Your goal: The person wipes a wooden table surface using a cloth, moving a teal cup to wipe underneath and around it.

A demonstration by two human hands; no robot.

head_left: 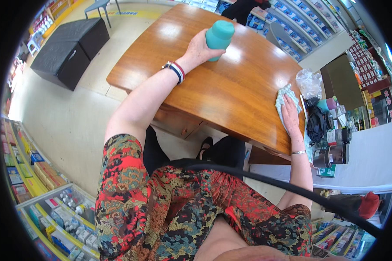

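My left hand is wrapped round a teal bottle with a rounded lid, over the far middle of the polished wooden table. Whether the bottle's base touches the tabletop I cannot tell. On the table's right side my right hand lies flat, fingers stretched out, pressing on a crumpled pale green-and-white cloth. Part of the cloth is hidden under the palm.
Beyond the table's right edge are a clear plastic bag, a black bag and dark jars. A black bench stands at the left. Stocked shelves line the back. A black cable crosses before my body.
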